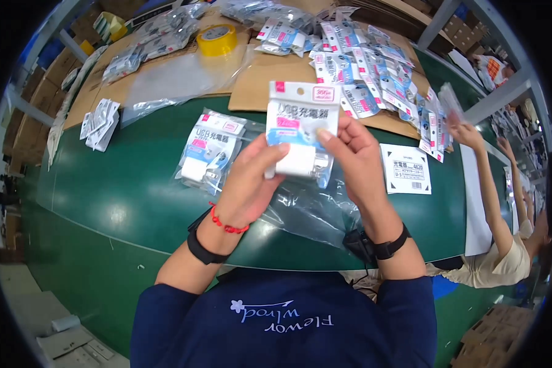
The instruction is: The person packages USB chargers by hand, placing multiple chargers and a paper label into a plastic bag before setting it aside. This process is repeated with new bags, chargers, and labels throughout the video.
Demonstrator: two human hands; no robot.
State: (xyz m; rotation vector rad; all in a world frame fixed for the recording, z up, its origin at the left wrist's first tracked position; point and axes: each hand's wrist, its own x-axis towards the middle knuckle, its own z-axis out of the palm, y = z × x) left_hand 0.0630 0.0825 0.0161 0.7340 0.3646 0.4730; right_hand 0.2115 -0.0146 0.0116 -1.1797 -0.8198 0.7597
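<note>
Both of my hands hold one packaged white charger (302,132) upright over the green table (116,190). My left hand (251,184) grips its lower left side, thumb on the front. My right hand (352,156) pinches its right edge. The package has a white card with pink labels and a clear pouch around a white plug. A clear plastic bag (313,211) lies under my hands. Just left, a clear bag of several similar charger packs (208,150) rests on the table.
A heap of the same packs (374,67) covers brown cardboard at the back right, with a yellow tape roll (217,39) at the back. A white label sheet (406,168) lies right of my hands. Another person's arm (481,178) reaches in at the right.
</note>
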